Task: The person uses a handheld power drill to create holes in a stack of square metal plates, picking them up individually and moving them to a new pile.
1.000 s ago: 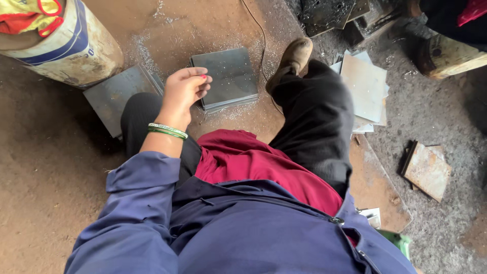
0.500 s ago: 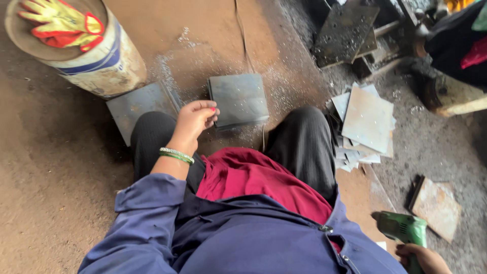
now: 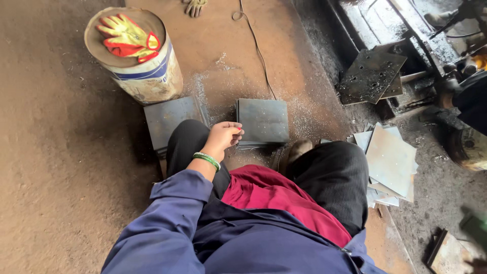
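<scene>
Reaching forward over the left knee, the left hand (image 3: 223, 136) is curling its fingers at the near left edge of a stack of grey steel plates (image 3: 263, 121) lying flat on the dirt floor (image 3: 61, 167); the grip is half closed, fingertips touching the edge, and nothing is lifted yet. The right hand is showing only as a blur at the near right corner, so its grip cannot be told. A second grey plate (image 3: 170, 119) is lying just left of the stack, against a paint bucket (image 3: 144, 71) that is carrying red-and-yellow gloves (image 3: 127, 35). Paler sheets (image 3: 388, 160) are lying to the right. Lifting well probably means hooking the fingertips under one edge and keeping clear of sharp corners.
</scene>
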